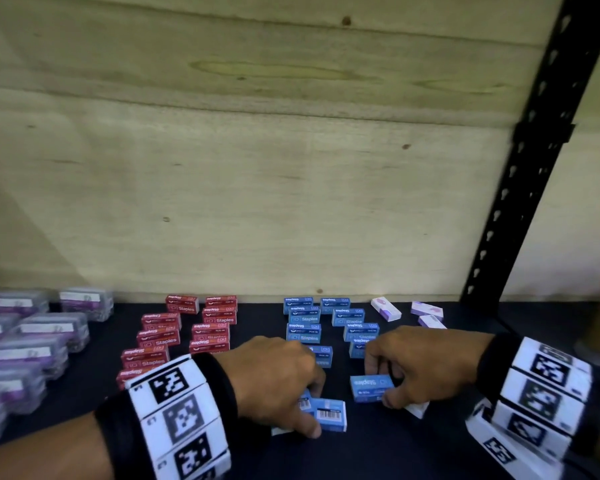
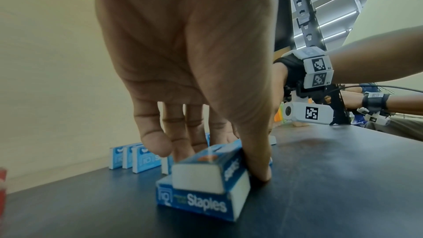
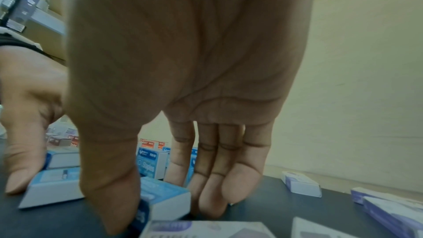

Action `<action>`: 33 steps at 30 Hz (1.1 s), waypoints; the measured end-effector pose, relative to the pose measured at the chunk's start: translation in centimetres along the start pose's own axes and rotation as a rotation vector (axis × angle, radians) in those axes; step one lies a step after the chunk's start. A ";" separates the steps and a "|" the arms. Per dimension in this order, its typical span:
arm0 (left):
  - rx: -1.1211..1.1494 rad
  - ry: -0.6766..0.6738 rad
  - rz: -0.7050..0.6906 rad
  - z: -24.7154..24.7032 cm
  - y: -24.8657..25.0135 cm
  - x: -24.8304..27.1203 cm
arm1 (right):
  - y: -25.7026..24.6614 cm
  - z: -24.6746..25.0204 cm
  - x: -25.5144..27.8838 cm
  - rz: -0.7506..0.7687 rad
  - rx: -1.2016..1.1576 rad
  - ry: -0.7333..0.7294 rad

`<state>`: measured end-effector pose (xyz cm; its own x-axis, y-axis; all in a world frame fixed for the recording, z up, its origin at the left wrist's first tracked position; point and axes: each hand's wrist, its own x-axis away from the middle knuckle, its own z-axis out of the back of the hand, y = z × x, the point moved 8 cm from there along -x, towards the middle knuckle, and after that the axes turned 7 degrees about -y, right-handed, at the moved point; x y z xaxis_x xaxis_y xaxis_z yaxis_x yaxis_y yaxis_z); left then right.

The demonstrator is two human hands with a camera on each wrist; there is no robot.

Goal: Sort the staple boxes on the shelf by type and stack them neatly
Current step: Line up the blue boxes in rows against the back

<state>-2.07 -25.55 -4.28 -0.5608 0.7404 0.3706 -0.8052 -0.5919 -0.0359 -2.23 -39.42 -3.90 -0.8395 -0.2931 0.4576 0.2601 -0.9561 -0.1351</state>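
Blue staple boxes (image 1: 305, 318) stand in two rows at the middle of the black shelf (image 1: 395, 455). Red staple boxes (image 1: 174, 336) stand in rows to their left, and white-purple boxes (image 1: 426, 310) lie at the back right. My left hand (image 1: 303, 405) pinches a blue box (image 2: 206, 168) that sits tilted on another blue box (image 2: 196, 203), thumb on one side and fingers on the other. My right hand (image 1: 390, 388) grips a single blue box (image 1: 370, 388) between thumb and fingers (image 3: 213, 198). That box (image 3: 164, 197) sits just behind a white-purple box (image 3: 206, 229).
Clear plastic cases with purple labels (image 1: 25, 341) fill the shelf's left end. A wooden back panel (image 1: 257, 168) closes the rear. A black perforated upright (image 1: 530, 150) rises at the right. More white-purple boxes (image 3: 389, 209) lie to the right of my right hand.
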 end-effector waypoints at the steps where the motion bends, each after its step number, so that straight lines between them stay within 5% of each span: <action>1: -0.002 -0.004 -0.002 -0.1 -0.2 0.2 | 0.1 0.0 0.0 -0.006 0.003 -0.004; 33: -0.016 0.087 -0.131 0.5 0.1 -1.6 | 0.7 1.4 0.6 0.010 0.000 0.046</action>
<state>-1.16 -26.98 -4.47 -0.4649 0.8362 0.2909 -0.8751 -0.4839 -0.0078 -1.89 -40.21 -2.46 -0.8580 -0.3023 0.4152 0.2683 -0.9532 -0.1396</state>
